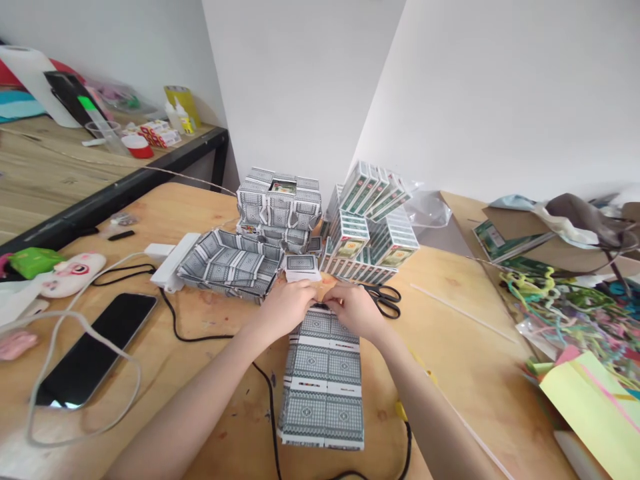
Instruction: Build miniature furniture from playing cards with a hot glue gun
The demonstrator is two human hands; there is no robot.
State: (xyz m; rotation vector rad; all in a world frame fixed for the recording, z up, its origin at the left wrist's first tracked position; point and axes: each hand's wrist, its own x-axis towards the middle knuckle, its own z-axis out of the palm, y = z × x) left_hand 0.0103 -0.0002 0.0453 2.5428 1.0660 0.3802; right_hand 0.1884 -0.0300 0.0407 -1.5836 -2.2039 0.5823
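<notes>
A flat panel of joined playing cards (324,380) with green patterned backs lies on the wooden table (465,360) in front of me. My left hand (286,305) and my right hand (356,308) meet at its far edge, fingers curled and pinching that edge. A small deck of cards (301,265) sits just beyond my left hand. Black scissors (384,298) lie right beside my right hand.
Behind stand a card-built box (278,203), a card tray (227,265) and stacked card packs (373,223). A phone (95,348), white charger (170,261) and cables lie left; coloured paper (597,393) and pipe cleaners (570,310) lie right.
</notes>
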